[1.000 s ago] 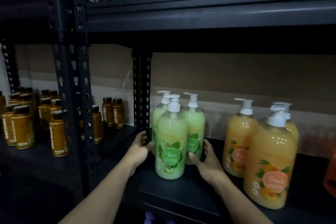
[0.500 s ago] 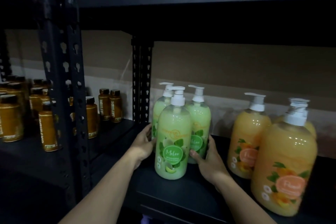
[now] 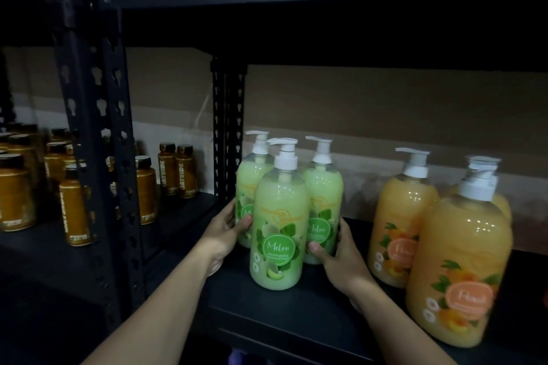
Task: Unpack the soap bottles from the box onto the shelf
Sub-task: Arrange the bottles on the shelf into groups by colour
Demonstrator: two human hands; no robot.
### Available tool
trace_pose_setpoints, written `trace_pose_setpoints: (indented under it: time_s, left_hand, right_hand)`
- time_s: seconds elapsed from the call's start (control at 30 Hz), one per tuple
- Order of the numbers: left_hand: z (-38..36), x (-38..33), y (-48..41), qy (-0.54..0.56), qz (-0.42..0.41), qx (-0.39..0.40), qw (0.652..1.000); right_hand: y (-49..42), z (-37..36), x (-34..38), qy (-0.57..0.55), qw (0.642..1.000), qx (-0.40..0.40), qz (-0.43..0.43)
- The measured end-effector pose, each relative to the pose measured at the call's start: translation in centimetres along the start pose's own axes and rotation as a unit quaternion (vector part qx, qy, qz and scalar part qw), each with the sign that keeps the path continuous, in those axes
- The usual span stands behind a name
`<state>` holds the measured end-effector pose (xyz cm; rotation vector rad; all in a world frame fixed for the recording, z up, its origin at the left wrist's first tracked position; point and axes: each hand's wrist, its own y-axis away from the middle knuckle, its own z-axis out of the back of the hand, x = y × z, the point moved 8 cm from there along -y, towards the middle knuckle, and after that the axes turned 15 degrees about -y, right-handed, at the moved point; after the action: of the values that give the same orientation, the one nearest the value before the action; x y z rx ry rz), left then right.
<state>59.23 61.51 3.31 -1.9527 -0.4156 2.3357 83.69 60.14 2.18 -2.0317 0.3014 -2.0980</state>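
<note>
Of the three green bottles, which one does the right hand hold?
The rear right green bottle, behind the front Melon bottle; the right hand grips its lower part, while the left hand holds the rear left bottle.

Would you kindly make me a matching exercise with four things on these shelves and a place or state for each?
1. left hand
2. right hand
3. front green bottle
4. brown bottles

A. in the left shelf bay
B. grips the rear right green bottle
C. upright, in front of the other two green ones
D. grips the rear left green bottle

Pairs: 1-D, 2-B, 3-C, 4-A
</note>
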Motion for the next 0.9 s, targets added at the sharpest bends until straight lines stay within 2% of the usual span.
trace_pose_setpoints:
  time_s: [0.43,0.7,0.9]
  left_hand:
    - [-0.2,0.0,0.1,-0.006,0.004,0.017,1.000]
    - [-0.1,0.2,0.0,-0.013,0.012,0.020,1.000]
    - [-0.1,1.0,0.0,-0.019,0.048,0.045,0.998]
  right_hand:
    - [-1.8,-1.6,-0.3,-0.033,0.998,0.047,-0.014]
    - [-1.5,-2.2,0.0,0.001,0.996,0.093,-0.002]
    - [-1.2,-2.0,0.1,0.035,0.995,0.093,-0.008]
